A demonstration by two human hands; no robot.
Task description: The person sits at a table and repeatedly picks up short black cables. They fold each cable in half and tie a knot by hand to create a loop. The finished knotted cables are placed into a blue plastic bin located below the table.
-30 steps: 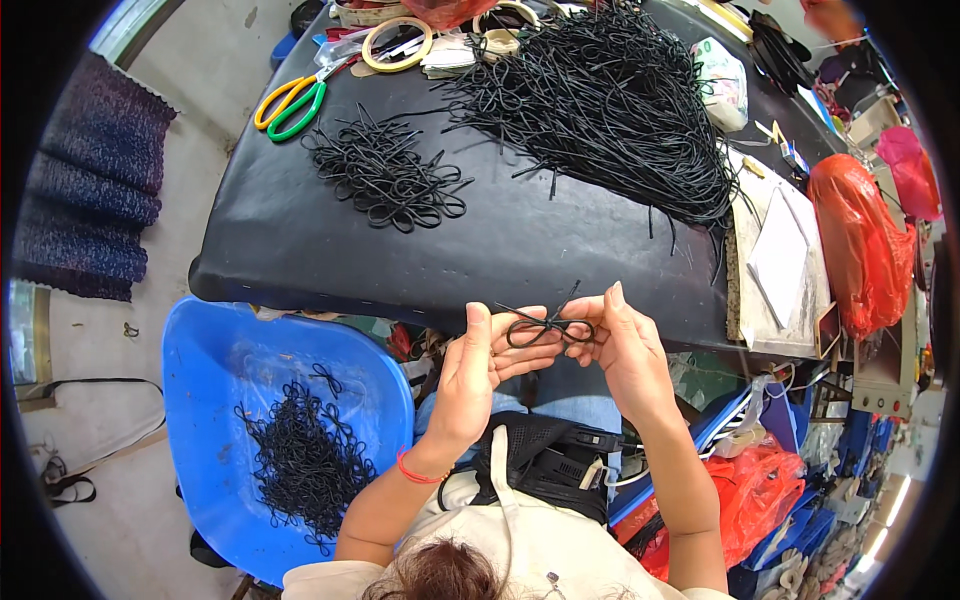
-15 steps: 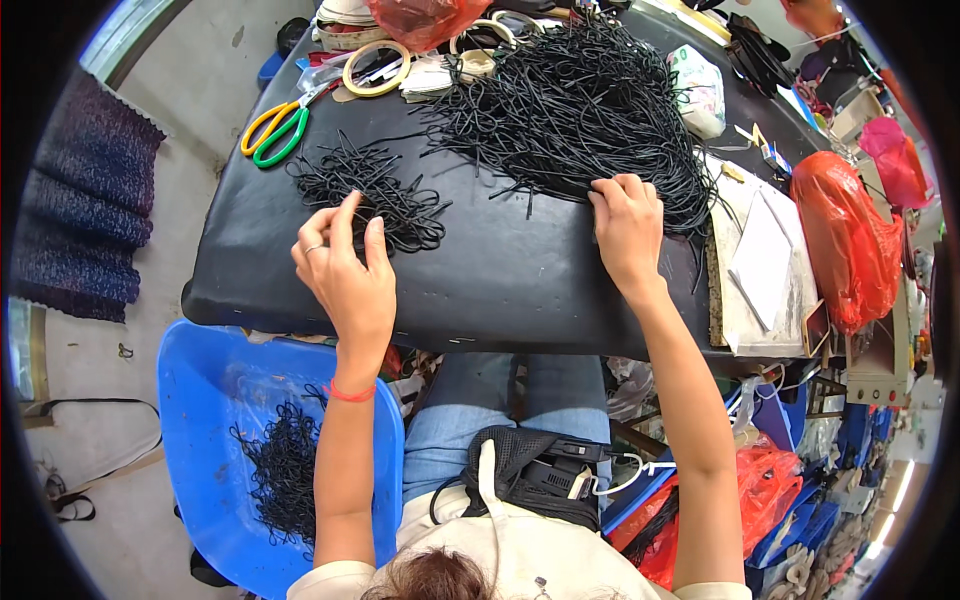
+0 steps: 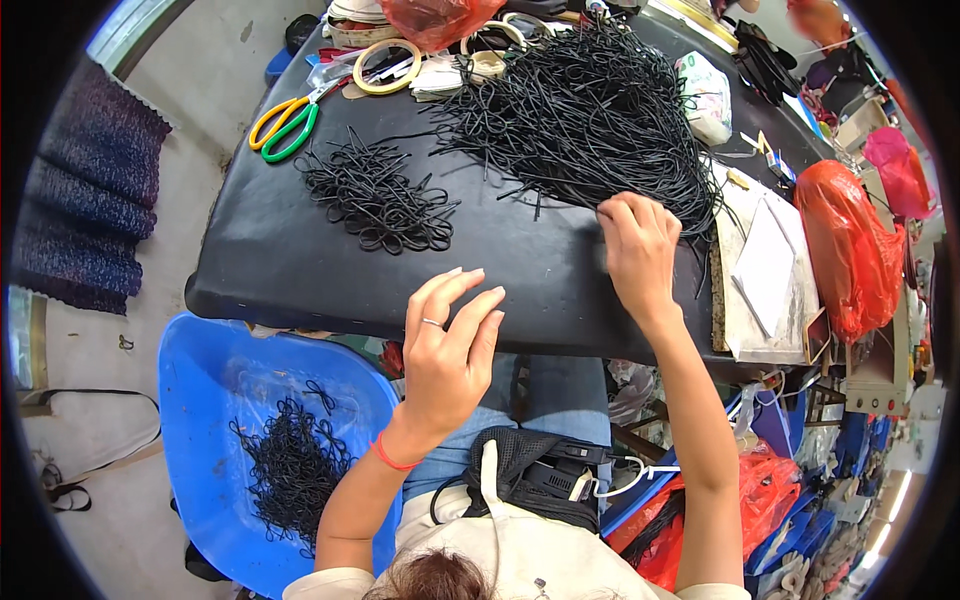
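Note:
My left hand (image 3: 450,350) hovers over the near edge of the black padded table (image 3: 330,290), fingers apart and nothing in them. Beyond it to the left lies a small loose heap of looped black cords (image 3: 385,200). A much larger pile of black cords (image 3: 590,120) covers the back middle of the table. At that pile's near right edge is my right hand (image 3: 640,255), its fingers curled and closed. The fingertips are slightly blurred, and what they hold, if anything, is hidden.
A blue tub (image 3: 190,420) with more black cords (image 3: 290,470) stands below the table at left. Scissors with yellow and green handles (image 3: 290,125) and tape rolls (image 3: 388,67) lie at the back left. A worn board (image 3: 790,310) and a red plastic bag (image 3: 848,245) are at right.
My left hand has left the small cord heap and come right and nearer to me. My right hand has shifted slightly right and nearer, staying at the large pile's edge.

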